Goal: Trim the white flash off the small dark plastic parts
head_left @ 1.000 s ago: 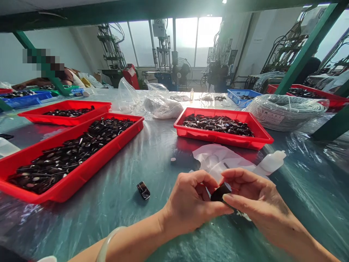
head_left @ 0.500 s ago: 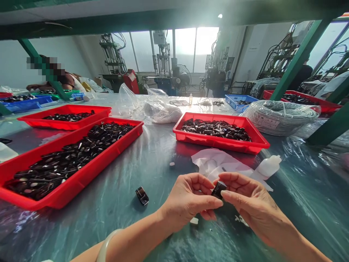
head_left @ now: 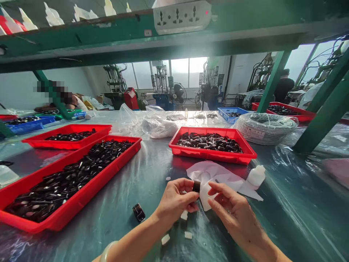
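A small glossy black plastic piece (head_left: 196, 186) is pinched between the thumb and fingers of my left hand (head_left: 176, 198). Just to its right, my right hand (head_left: 231, 209) has its thumb and fingers apart, holding nothing. Behind both hands lies a crumpled white cloth or paper sheet (head_left: 209, 173). A white squeeze bottle (head_left: 256, 177) rests on the sheet's right end. Left of my left forearm, another black piece (head_left: 139, 212) lies by itself on the table. Small white scraps (head_left: 188, 235) are scattered beneath my hands.
Red trays heaped with black pieces stand at the left (head_left: 89, 185) and ahead (head_left: 212, 156). A wrapped coil of grey cable (head_left: 265, 127) sits back right. Green posts (head_left: 321, 116) and a shelf with a socket strip (head_left: 182, 16) frame the table. Two people are beyond.
My right hand has let go of the black piece and moved off to the right, its fingers spreading. My left hand still holds the piece. The head view has tilted upward.
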`<state>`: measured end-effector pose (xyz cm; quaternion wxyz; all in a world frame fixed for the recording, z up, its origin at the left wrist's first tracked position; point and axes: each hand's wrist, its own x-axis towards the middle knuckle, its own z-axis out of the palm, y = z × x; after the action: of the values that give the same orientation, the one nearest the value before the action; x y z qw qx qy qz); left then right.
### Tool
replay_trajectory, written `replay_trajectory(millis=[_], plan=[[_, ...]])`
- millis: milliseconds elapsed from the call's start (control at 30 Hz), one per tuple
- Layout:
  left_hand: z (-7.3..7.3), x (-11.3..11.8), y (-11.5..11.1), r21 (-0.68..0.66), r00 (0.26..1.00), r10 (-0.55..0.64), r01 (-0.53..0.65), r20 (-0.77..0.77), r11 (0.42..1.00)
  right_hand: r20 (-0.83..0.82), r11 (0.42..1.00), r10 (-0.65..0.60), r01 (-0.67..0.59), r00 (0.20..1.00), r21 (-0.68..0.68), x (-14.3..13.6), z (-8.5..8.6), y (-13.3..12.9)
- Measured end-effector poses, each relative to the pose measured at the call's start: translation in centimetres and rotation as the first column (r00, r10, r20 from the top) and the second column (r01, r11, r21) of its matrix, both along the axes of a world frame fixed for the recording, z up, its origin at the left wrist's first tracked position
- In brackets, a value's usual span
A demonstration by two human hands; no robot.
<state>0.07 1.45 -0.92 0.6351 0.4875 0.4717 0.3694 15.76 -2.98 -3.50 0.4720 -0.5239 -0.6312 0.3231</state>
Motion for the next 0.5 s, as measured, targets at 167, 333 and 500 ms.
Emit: replay_trajectory(millis=[167,333,500], plan=[[1.6,0.3,3.5,-0.012,0.998,0.034,-0.035,-0.044,0.999,0.151,0.998,0.041,-0.048,0.988,0.039,-0.3,0.2,0.2],[4.5,3.5,8.1,0.052,0.994,0.054,-0.049,-0.099,0.997,0.218,0.991,0.104,-0.119,0.970,0.055,-0.6,0.6,-0.1],[6.7,7.3,12.7,0.157,0.994,0.089,-0.078,-0.065,0.985,0.253,0.991,0.086,-0.109,0.964,0.075,-0.5,0.4,0.4]])
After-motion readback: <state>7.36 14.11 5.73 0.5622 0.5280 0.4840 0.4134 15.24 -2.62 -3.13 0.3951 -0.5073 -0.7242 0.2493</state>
